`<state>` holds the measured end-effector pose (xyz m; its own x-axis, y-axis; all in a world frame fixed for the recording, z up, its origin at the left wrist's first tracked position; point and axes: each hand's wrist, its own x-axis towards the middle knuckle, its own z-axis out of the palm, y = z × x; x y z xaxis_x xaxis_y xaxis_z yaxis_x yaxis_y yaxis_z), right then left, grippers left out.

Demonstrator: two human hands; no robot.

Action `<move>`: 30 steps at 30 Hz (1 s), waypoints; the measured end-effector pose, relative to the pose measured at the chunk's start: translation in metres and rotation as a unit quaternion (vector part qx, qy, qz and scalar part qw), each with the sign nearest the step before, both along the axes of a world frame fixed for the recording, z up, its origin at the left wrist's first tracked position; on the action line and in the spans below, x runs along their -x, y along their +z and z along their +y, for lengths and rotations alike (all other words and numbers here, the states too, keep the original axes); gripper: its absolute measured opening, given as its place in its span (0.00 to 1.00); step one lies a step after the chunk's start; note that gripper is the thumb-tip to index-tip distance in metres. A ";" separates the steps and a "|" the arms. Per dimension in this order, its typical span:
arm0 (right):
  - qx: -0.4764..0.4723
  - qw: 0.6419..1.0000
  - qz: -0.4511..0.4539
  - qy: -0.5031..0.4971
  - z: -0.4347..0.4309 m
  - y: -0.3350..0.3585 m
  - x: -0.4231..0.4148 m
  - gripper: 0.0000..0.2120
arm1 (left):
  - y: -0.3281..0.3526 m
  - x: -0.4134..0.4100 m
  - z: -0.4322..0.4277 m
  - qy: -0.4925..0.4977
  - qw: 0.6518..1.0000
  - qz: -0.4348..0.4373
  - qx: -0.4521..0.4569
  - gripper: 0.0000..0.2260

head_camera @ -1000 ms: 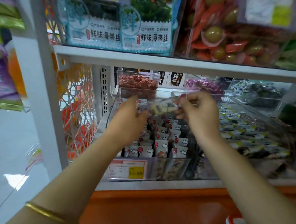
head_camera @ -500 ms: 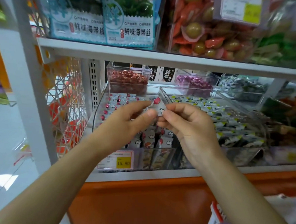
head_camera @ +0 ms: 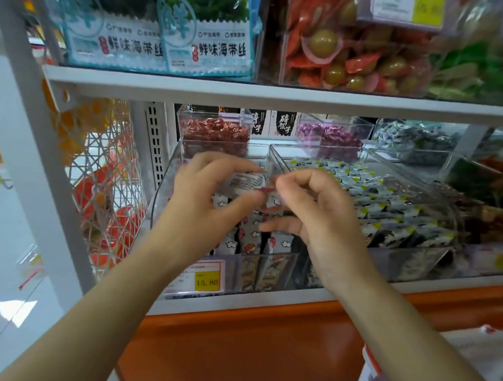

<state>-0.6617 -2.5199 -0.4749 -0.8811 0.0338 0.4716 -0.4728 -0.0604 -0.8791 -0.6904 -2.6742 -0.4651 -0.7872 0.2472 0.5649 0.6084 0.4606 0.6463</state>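
A small white snack packet (head_camera: 245,182) with printed text and a red corner is held in front of a clear plastic bin (head_camera: 169,180). My left hand (head_camera: 206,199) grips the packet between thumb and fingers. My right hand (head_camera: 313,211) pinches the packet's red right edge with thumb and forefinger. The bin below holds several similar white packets (head_camera: 249,234) with cloud prints and red dots, standing in rows.
A second clear bin (head_camera: 389,203) of black-and-white packets sits to the right. Small boxes of red (head_camera: 215,133) and purple (head_camera: 329,136) sweets stand behind. An upper shelf (head_camera: 278,97) carries seaweed packs. A price tag (head_camera: 207,281) reads 15.80. A wire basket (head_camera: 105,182) hangs at left.
Both hands have come back from deep in the bin toward me with one packet. The packet has been turned so that its printed back now faces me.
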 end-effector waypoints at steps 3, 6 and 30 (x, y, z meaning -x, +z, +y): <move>-0.019 0.999 -0.008 -0.035 -0.001 -0.002 -0.001 0.14 | -0.004 0.000 0.002 0.064 0.988 0.108 0.086 0.17; -0.009 0.998 -0.020 -0.062 0.002 -0.004 0.003 0.06 | -0.007 -0.001 0.002 0.095 0.975 0.154 0.127 0.18; -0.082 0.981 -0.025 -0.173 0.014 -0.012 0.015 0.08 | -0.001 0.015 -0.014 -0.057 0.945 -0.220 -0.236 0.08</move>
<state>-0.6762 -2.5056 -0.4869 -0.8530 0.2613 0.4517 -0.3956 0.2407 -0.8863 -0.7050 -2.6883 -0.4665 -0.9547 0.1471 0.2587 0.2623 0.0055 0.9650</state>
